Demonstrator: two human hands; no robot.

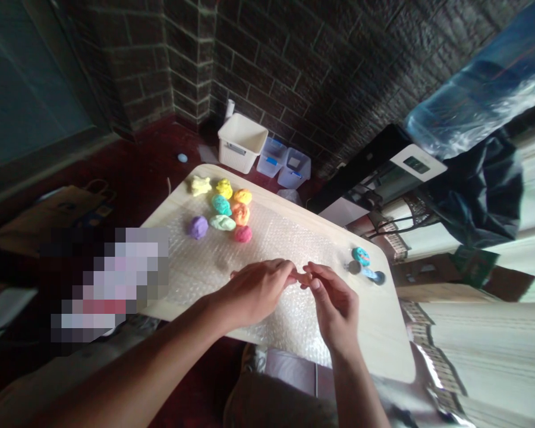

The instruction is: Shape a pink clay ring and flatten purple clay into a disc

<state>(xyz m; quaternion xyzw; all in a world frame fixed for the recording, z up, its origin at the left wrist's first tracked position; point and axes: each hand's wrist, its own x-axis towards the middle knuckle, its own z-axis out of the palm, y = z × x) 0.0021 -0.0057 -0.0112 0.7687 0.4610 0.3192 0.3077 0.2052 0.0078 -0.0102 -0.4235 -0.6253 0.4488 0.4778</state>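
My left hand (261, 291) pinches one end of a small orange-brown piece of modelling clay (304, 277) above the table. From the other side, my right hand (336, 303) holds the same piece between thumb and fingertips. The fingers hide part of it. Beyond my left hand lie several coloured lumps of clay: a purple lump (198, 227), a pink lump (243, 233), an orange lump (241, 214), a pale green lump (223, 223) and a teal lump (222, 205), with yellow ones behind. Right of my right hand sits a blue lump (361, 256) with orange streaks.
Bubble wrap (289, 238) covers much of the pale wooden table (383, 333). Near its right edge lies a small dumbbell-shaped object (368, 273). A white bin (242, 142) and clear boxes (271, 157) stand on the floor behind. A pixelated area covers something at the left.
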